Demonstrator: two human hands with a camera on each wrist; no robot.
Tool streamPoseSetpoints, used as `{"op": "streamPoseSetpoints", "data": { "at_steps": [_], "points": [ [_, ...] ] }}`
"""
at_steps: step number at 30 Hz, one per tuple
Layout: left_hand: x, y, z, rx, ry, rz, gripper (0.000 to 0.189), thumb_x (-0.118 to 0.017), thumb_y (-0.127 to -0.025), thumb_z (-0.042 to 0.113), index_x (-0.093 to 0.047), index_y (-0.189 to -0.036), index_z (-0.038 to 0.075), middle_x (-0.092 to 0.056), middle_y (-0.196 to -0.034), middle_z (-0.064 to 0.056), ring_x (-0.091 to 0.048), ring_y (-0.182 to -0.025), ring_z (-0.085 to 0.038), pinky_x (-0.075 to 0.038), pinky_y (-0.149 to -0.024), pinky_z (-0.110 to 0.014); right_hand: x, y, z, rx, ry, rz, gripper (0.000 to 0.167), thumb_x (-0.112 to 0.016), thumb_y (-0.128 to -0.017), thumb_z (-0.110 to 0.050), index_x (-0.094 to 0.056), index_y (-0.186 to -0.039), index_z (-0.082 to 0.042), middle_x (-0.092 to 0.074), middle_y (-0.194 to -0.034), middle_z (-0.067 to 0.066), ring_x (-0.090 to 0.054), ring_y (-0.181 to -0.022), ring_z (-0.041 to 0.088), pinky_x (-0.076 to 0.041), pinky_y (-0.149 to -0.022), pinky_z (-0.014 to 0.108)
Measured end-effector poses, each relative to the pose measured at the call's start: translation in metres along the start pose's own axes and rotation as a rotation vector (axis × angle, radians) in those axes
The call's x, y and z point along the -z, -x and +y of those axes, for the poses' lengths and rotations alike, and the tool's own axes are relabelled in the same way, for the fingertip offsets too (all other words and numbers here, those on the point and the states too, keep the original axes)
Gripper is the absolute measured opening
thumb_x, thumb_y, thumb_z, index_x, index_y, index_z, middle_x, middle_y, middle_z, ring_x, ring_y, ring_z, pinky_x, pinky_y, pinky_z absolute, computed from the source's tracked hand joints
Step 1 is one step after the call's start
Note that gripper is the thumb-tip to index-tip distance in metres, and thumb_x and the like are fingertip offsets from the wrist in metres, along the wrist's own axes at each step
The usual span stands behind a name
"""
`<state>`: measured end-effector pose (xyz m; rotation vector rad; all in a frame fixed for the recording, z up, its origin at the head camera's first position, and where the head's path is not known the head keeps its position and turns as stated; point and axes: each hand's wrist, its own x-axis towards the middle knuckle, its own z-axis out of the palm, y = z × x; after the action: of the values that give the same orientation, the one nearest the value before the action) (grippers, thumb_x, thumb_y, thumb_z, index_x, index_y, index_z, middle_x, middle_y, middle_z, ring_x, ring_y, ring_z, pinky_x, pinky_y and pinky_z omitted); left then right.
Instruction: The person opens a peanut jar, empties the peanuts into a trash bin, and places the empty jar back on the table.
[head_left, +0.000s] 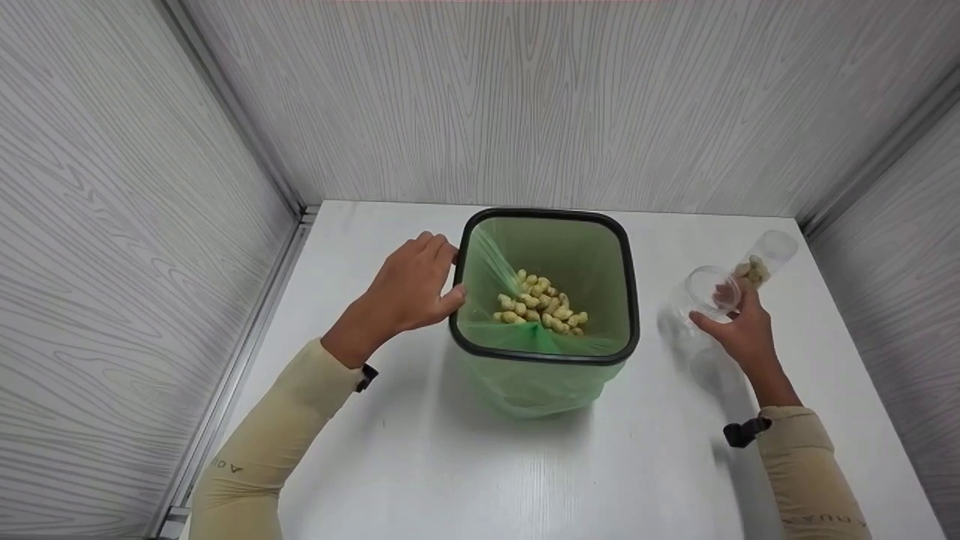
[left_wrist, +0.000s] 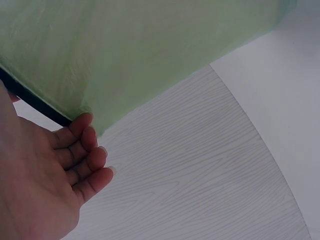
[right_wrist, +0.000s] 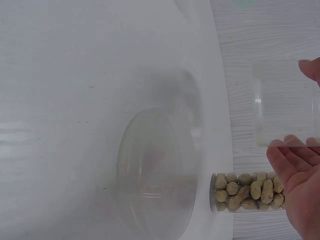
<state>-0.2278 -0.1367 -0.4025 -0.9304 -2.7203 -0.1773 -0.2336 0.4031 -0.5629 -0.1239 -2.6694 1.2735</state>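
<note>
A bin with a black square rim (head_left: 546, 359) and a green bag lining (head_left: 525, 386) stands mid-table. Unshelled peanuts (head_left: 544, 304) lie in a heap inside. My left hand (head_left: 412, 285) grips the rim's left side, thumb on top and fingers outside; the left wrist view shows these fingers (left_wrist: 82, 160) curled beside the black edge. On the right, my right hand (head_left: 742, 330) holds a clear jar (head_left: 705, 281) between thumb and fingers, with no peanuts visible inside. Behind that hand stands another clear jar (right_wrist: 250, 192) containing peanuts.
The white table (head_left: 487, 487) meets grey wood-grain walls (head_left: 487, 105) at the back and sides. Below the held jar, a pale oval (right_wrist: 157, 175) shows on the tabletop; I cannot tell whether it is an object or a shadow.
</note>
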Motion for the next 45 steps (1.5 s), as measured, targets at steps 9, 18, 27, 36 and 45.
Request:
{"op": "streamPoseSetpoints", "data": {
  "at_steps": [9,18,27,36,45],
  "points": [
    [-0.001,0.001,0.0,-0.001,-0.001,0.009,0.047,-0.045,-0.097,0.038,-0.061,-0.112,-0.003,-0.06,-0.103,-0.016,-0.052,-0.092,-0.03,-0.048,-0.082,-0.044,0.001,0.0,0.008,-0.054,-0.016,-0.065,0.091,-0.082,-0.088,-0.041,-0.033,-0.151,0.002,-0.049,-0.153,0.025,-0.047,-0.144,0.041,-0.04,-0.117,0.059],
    [-0.002,0.001,0.001,-0.009,-0.042,0.031,0.046,-0.044,-0.097,0.038,-0.061,-0.111,-0.002,-0.06,-0.101,-0.014,-0.052,-0.09,-0.029,-0.048,-0.08,-0.043,-0.004,0.0,0.016,-0.091,-0.004,-0.128,0.092,-0.081,-0.088,-0.045,-0.033,-0.151,0.002,-0.046,-0.157,0.026,-0.045,-0.146,0.043,-0.038,-0.118,0.059],
    [0.001,0.0,0.002,-0.012,-0.078,0.019,0.047,-0.042,-0.097,0.04,-0.061,-0.108,-0.002,-0.058,-0.098,-0.015,-0.052,-0.089,-0.029,-0.048,-0.08,-0.044,-0.009,-0.001,0.023,-0.145,0.016,-0.198,0.103,-0.081,-0.086,-0.048,-0.026,-0.157,0.002,-0.041,-0.159,0.03,-0.04,-0.147,0.05,-0.035,-0.119,0.063],
    [0.002,0.0,0.002,-0.025,-0.086,0.036,0.05,-0.041,-0.096,0.041,-0.061,-0.108,-0.002,-0.06,-0.099,-0.016,-0.053,-0.089,-0.03,-0.049,-0.08,-0.045,-0.012,-0.001,0.027,-0.153,0.018,-0.225,0.11,-0.081,-0.085,-0.053,-0.021,-0.159,0.003,-0.039,-0.16,0.031,-0.037,-0.149,0.051,-0.036,-0.119,0.064],
    [0.002,0.001,0.001,-0.03,-0.095,0.035,0.048,-0.042,-0.097,0.04,-0.061,-0.106,-0.003,-0.059,-0.099,-0.016,-0.052,-0.09,-0.031,-0.049,-0.081,-0.045,-0.015,-0.001,0.025,-0.143,0.03,-0.235,0.106,-0.081,-0.087,-0.048,-0.021,-0.159,0.002,-0.037,-0.161,0.032,-0.036,-0.148,0.055,-0.036,-0.118,0.066]
  ]
}}
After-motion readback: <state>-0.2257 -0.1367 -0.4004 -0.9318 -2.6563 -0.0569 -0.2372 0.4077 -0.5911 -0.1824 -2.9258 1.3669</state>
